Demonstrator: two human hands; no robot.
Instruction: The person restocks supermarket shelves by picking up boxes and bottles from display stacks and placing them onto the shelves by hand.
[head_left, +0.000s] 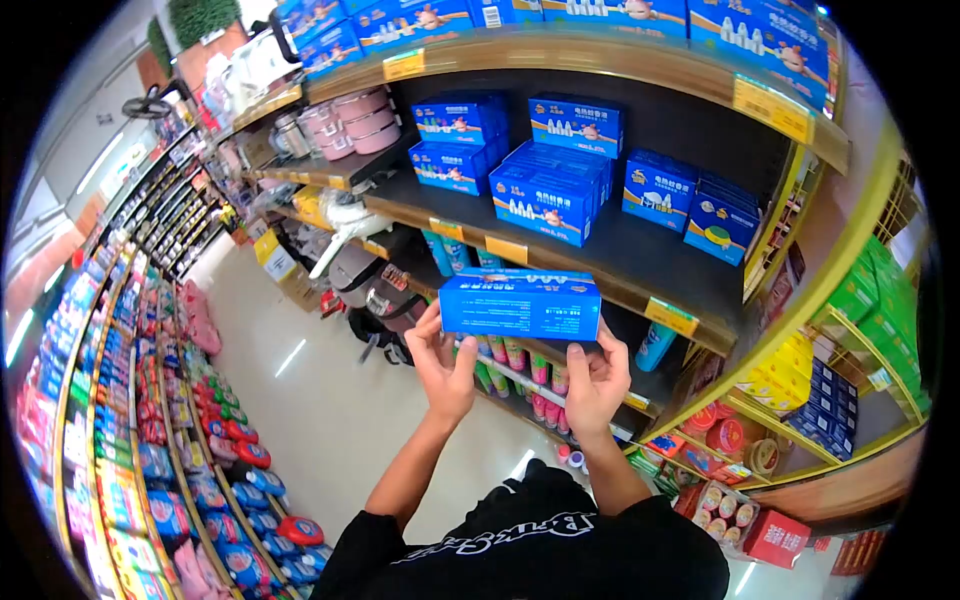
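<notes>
Between my two hands is a blue cardboard box [520, 306] with white print, held level in front of the shelves. My left hand [442, 368] grips its left end, thumb in front and fingers behind. At the right end, my right hand [597, 382] holds it the same way. Behind and above the box, similar blue boxes [545, 200] stand stacked on a dark shelf [460, 222]. More of them, a blue pair [660, 190] among them, stand further right on that shelf.
Price tags [672, 316] line the shelf edges. Pink containers [365, 120] sit at the left of the unit, and spray cans [515, 355] stand below. A yellow-edged rack [800, 380] is on the right. Across the aisle floor [300, 340], packed shelves [130, 420] run along the left.
</notes>
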